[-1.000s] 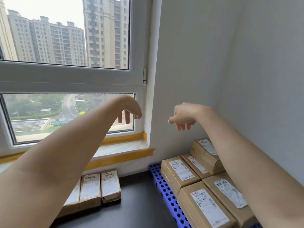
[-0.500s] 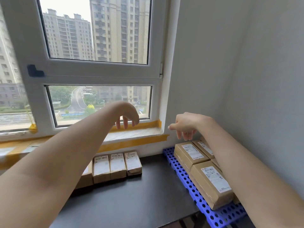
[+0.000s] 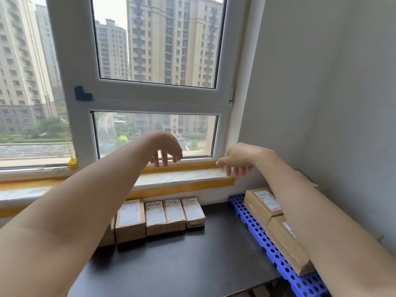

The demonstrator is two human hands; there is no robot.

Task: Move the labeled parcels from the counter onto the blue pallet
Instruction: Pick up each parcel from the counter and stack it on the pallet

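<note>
- left hand (image 3: 165,150): raised over the table, fingers hanging loose, grip relaxed and holding nothing.
- right hand (image 3: 237,158): raised near the window corner, fingers drooping, grip loose and likewise empty.
- labeled parcels (image 3: 162,215): a row of brown boxes, white labels up, on the table against the wall under the sill; the leftmost ones are partly hidden by the left forearm.
- blue pallet (image 3: 255,224): perforated, at the table's right edge by the wall, already bearing stacked boxes (image 3: 263,202).
- step in hand, judged: reach for the next parcel. best to lower both hands onto the rightmost box, hold it by its long sides, lift it free of its neighbour, and set it flat on bare pallet or squarely on the stack.
- table (image 3: 192,260): dark, matte, smooth.
- room: white window frame, yellow tape (image 3: 182,187) along the sill, grey wall to the right, tower blocks outside.
</note>
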